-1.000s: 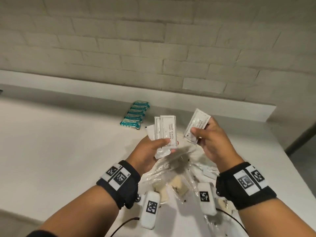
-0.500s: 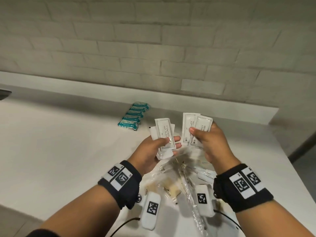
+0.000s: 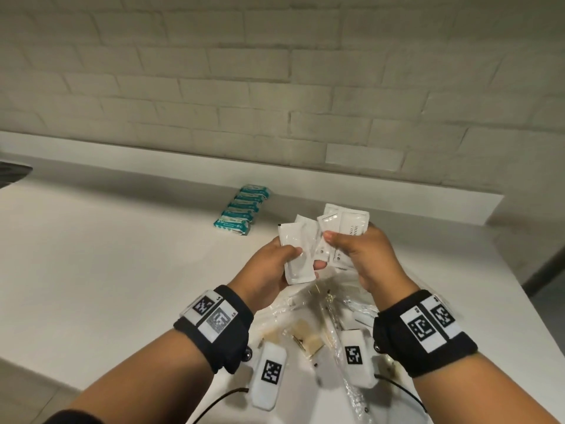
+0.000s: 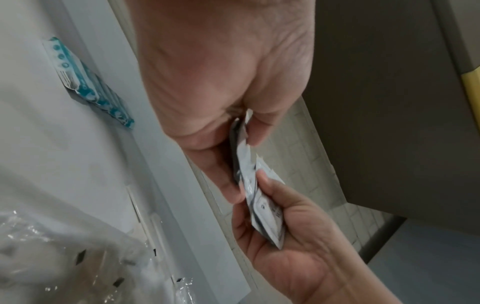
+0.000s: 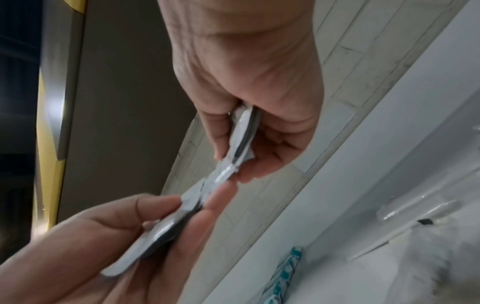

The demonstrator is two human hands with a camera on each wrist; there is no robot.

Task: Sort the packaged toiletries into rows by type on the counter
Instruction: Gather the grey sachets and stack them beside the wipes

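left hand [image 3: 272, 264]: pinching white sachets [image 3: 298, 255]. right hand [image 3: 367, 258]: pinching second sachet fan [image 3: 345, 228]. best merged squarely, edges aligned, then laid beside teal packet row [image 3: 241, 209].

We read only "SHAM" and "CON" on one white sachet [image 3: 354, 224] held up; the teal packets' [image 3: 241, 209] print is too blurred.

The right hand [image 3: 363, 258] brings its white sachets [image 3: 345, 231] against the left hand's [image 3: 269, 270] stack [image 3: 298, 255]; the bundles now apparently overlap.
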